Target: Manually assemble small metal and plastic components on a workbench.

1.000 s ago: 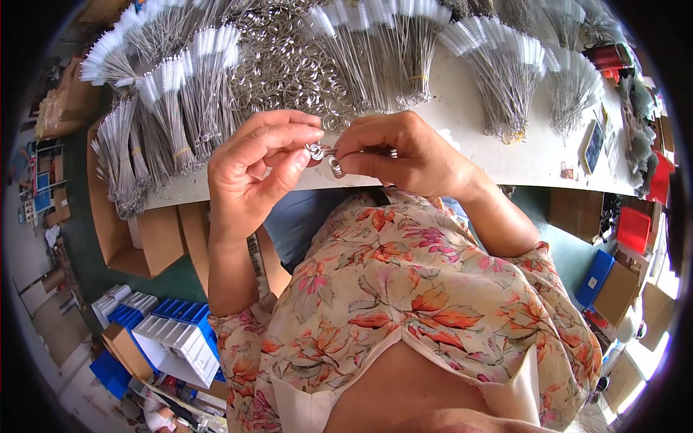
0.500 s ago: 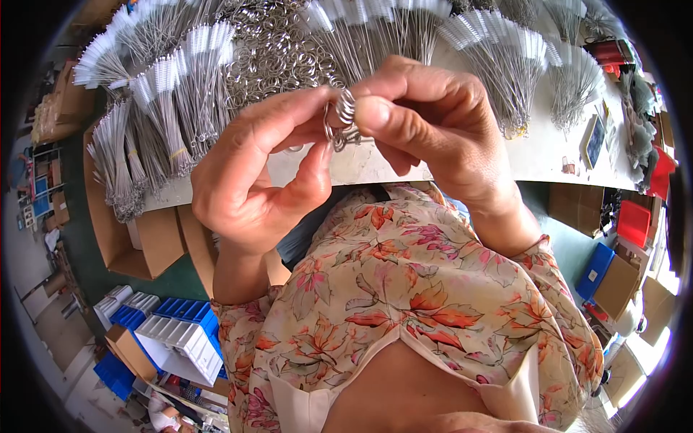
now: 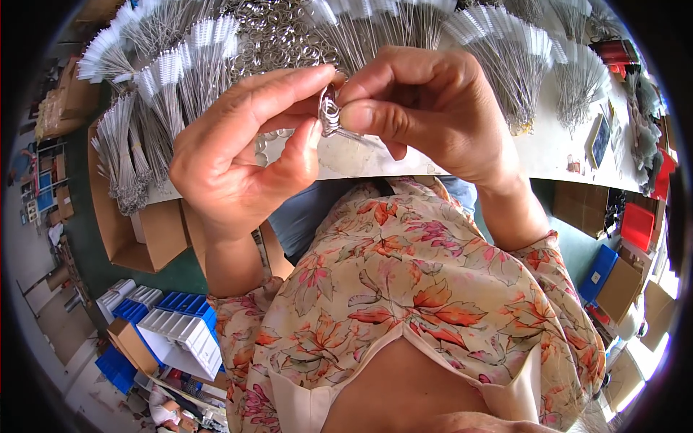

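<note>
My left hand [image 3: 242,148] pinches a shiny metal ring [image 3: 324,108] between thumb and forefinger, above the table's near edge. Against it, my right hand [image 3: 440,115] grips several small wire loops [image 3: 333,115] with its thumb and forefinger. Thin metal stems run from the loops under the right thumb; their far ends are hidden. Whether the loops are threaded on the ring I cannot tell. Behind the hands lies a heap of loose metal rings [image 3: 278,36].
Bundles of wire brushes with white bristles [image 3: 170,90] cover the left of the white table [image 3: 556,148], and more brushes [image 3: 505,61] lie at the right. A phone-like device [image 3: 599,141] rests near the right edge. Below left stand a cardboard box [image 3: 155,234] and plastic bins [image 3: 177,335].
Both hands have shifted slightly left. The wire loops have turned, and their stems now show below the right thumb. Each hand keeps its pinch.
</note>
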A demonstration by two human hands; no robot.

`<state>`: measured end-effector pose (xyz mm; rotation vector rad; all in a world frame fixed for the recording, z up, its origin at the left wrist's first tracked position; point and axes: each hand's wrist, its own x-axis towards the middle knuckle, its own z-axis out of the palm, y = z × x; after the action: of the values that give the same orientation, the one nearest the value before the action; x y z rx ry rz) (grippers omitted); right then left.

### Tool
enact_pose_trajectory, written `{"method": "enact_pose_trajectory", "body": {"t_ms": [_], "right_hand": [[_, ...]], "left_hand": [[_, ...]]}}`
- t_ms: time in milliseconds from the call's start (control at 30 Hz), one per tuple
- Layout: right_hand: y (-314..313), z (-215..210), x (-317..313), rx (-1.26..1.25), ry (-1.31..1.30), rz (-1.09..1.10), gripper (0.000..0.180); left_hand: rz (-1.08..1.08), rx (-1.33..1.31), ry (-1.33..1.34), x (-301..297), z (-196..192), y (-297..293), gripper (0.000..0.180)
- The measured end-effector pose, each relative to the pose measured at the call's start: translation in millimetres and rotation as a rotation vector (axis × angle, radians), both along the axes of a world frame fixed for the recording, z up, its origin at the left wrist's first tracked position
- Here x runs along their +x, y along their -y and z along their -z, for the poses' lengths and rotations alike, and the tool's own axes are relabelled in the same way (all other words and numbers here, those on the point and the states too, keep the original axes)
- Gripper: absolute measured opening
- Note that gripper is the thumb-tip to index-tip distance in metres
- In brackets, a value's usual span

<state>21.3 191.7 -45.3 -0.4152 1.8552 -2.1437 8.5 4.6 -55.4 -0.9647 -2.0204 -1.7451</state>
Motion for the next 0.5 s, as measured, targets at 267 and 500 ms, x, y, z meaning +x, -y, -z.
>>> {"method": "enact_pose_trajectory", "body": {"t_ms": [267,500], "right_hand": [[2.0,1.9,6.7,0.100,-0.048,0.115,0.012],[3.5,2.3,2.5,-0.148,0.117,0.002,0.014]], "left_hand": [[0.054,-0.081,0.264,-3.4,-18.8,2.6,0.022],[0.297,0.252,0.738,-11.9,-6.9,14.7,0.014]]}}
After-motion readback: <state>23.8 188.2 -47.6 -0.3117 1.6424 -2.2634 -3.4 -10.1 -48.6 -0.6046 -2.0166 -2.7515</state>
